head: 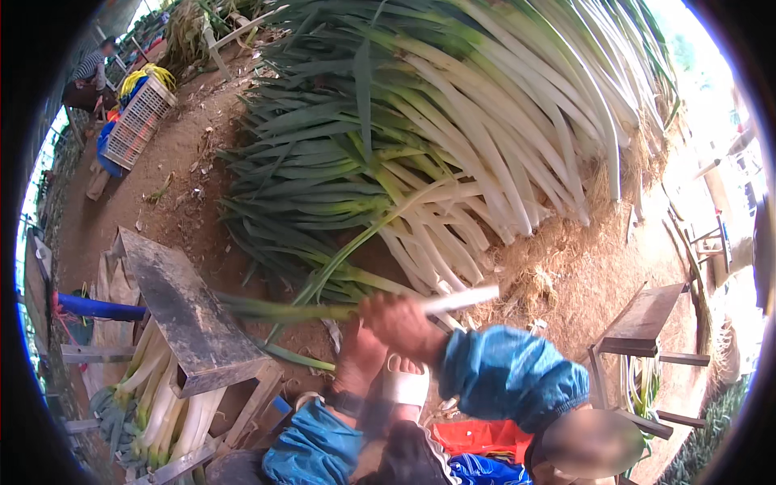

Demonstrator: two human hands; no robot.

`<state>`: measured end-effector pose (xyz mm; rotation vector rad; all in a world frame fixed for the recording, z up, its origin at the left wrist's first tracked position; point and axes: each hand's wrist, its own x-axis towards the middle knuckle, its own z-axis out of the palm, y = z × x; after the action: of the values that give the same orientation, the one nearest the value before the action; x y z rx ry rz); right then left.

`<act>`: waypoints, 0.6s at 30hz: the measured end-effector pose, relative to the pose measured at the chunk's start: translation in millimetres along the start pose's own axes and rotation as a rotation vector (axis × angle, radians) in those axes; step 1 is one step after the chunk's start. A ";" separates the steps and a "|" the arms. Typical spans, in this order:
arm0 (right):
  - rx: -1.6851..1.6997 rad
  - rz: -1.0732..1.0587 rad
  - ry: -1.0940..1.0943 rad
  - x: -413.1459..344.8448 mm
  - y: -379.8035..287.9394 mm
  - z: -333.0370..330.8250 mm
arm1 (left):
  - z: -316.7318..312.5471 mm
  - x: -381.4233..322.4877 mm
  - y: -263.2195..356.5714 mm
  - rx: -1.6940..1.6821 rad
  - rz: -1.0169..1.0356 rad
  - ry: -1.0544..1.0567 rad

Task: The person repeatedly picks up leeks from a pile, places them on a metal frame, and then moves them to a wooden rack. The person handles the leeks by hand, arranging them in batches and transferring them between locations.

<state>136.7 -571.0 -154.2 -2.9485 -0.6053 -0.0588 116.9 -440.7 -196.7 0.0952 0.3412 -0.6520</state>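
Observation:
My left hand, with a dark watch on its wrist, is closed around the green part of a leek. Against it, my right hand grips the same leek nearer its white end, which points right. The hands touch each other, and motion blurs both the fingers and the leek. Beyond them lies a large pile of leeks, green leaves to the left and white shanks with roots to the right. Blue sleeve covers reach down both forearms. A foot in a white sandal shows just below my hands.
A worn wooden bench stands at left over trimmed leeks. Another small bench is at right. A plastic crate and a seated person are at upper left. Red and blue bags lie at the bottom.

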 end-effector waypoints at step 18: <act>-0.352 0.144 -0.026 101.9 114.4 2.4 | -50.9 -43.6 0.1 0.875 -0.118 0.661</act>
<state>275.5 -635.1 -163.8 -3.3292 -0.4209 -0.1247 70.3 -405.6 -229.7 1.1513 0.6775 -0.8408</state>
